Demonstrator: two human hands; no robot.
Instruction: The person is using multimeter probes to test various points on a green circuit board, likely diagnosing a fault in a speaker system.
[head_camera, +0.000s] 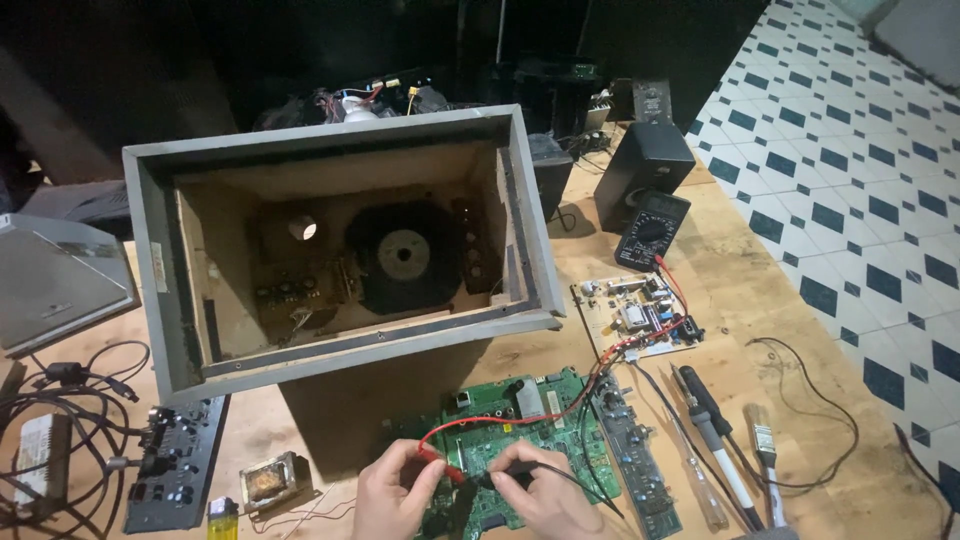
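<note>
At 6 o'clock on the bench | left hand (395, 490) pinches red probe (440, 462); right hand (545, 495) pinches black probe (510, 472) | tips on green circuit board (530, 420); best kept steady, apart, multimeter (650, 228) at 1 o'clock readable

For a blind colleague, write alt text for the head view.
Left hand and right hand press red and black probes onto a green circuit board on a wooden bench. An open speaker cabinet lies behind, a multimeter to the right.

Single head-worn view, steeply down and forward over cluttered wooden workbench (720, 290), hands close at bottom edge.
</note>
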